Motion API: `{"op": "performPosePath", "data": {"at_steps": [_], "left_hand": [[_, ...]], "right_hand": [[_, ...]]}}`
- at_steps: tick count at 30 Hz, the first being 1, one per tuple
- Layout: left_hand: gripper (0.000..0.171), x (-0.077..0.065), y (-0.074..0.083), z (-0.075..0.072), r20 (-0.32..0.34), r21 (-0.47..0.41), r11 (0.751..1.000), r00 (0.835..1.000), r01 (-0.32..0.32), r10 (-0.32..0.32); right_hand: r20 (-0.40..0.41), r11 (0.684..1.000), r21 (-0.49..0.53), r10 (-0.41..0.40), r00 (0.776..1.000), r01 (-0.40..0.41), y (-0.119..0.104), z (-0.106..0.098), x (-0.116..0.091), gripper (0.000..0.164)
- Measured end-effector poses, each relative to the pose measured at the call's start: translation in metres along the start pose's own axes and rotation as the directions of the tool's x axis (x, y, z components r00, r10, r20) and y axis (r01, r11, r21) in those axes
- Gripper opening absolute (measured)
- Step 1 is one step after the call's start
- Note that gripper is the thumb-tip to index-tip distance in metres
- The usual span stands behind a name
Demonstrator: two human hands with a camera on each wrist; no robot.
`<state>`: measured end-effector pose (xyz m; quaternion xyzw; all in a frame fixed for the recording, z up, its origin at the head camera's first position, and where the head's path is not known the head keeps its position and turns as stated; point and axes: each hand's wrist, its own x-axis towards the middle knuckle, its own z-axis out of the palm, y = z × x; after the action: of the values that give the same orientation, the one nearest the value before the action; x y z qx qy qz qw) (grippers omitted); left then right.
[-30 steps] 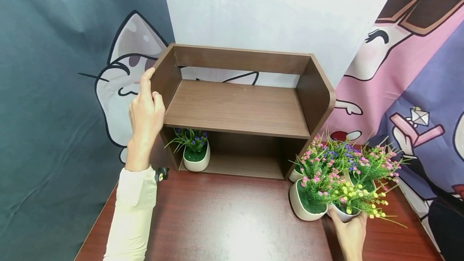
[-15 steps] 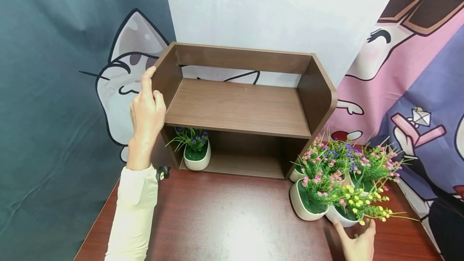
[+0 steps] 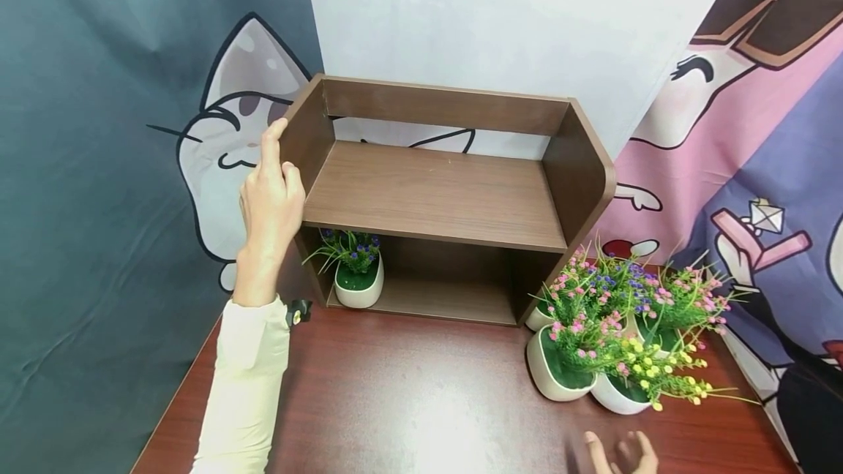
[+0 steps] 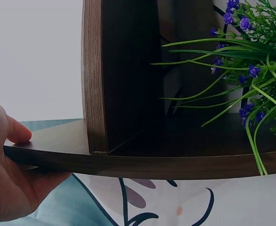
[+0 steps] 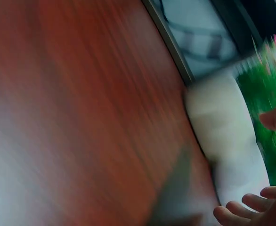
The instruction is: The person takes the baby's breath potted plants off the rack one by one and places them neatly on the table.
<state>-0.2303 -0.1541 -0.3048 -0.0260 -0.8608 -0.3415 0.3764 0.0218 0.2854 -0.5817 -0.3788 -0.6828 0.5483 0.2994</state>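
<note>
My left hand [image 3: 268, 200] grips the left side panel of a brown two-tier wooden shelf [image 3: 435, 192]. In the left wrist view, thumb and fingers lie on either side of the panel [image 4: 62, 157]. A white pot with purple flowers [image 3: 358, 290] stands in the lower left of the shelf. At the bottom edge of the head view, my right hand [image 3: 622, 458] is spread and holds nothing. Just beyond it stands a white pot with yellow flowers [image 3: 619, 395], touching a pot with pink flowers [image 3: 553, 371]. The right wrist view is blurred.
More potted artificial plants with pink flowers [image 3: 685, 298] and purple flowers [image 3: 619, 280] crowd the right of the shelf. The reddish-brown table [image 3: 408, 379] extends in front. Printed cloth [image 3: 461, 20] hangs behind and at both sides.
My right hand has let go of the pot with yellow flowers and drawn back toward the near edge. The left hand keeps its grip on the shelf.
</note>
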Motion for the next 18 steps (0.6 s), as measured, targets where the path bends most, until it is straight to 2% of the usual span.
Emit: {"op": "performPosePath", "data": {"at_steps": [4, 7, 11, 14, 18], "left_hand": [[0.049, 0.001, -0.001, -0.002, -0.002, 0.001, 1.0, 1.0, -0.002, 0.002], [0.05, 0.001, -0.002, -0.002, -0.005, 0.005, 1.0, 1.0, -0.003, 0.003], [0.05, 0.001, -0.002, -0.001, -0.011, 0.01, 1.0, 1.0, -0.006, 0.006], [0.05, 0.0, -0.001, 0.0, -0.014, 0.013, 1.0, 1.0, -0.013, 0.013], [0.05, -0.001, 0.001, 0.001, -0.02, 0.014, 1.0, 1.0, -0.019, 0.02]], "right_hand": [[0.099, 0.995, 0.032, -0.098, 0.99, 0.095, -0.003, 0.026, -0.038, 0.063], [0.228, 0.979, 0.043, -0.204, 0.952, 0.199, -0.023, 0.047, -0.064, 0.061], [0.407, 0.946, 0.01, -0.299, 0.863, 0.323, -0.055, 0.074, -0.086, 0.06], [0.531, 0.92, -0.003, -0.33, 0.78, 0.392, -0.071, 0.096, -0.094, 0.061], [0.66, 0.899, 0.037, -0.351, 0.664, 0.437, -0.081, 0.13, -0.101, 0.069]]}}
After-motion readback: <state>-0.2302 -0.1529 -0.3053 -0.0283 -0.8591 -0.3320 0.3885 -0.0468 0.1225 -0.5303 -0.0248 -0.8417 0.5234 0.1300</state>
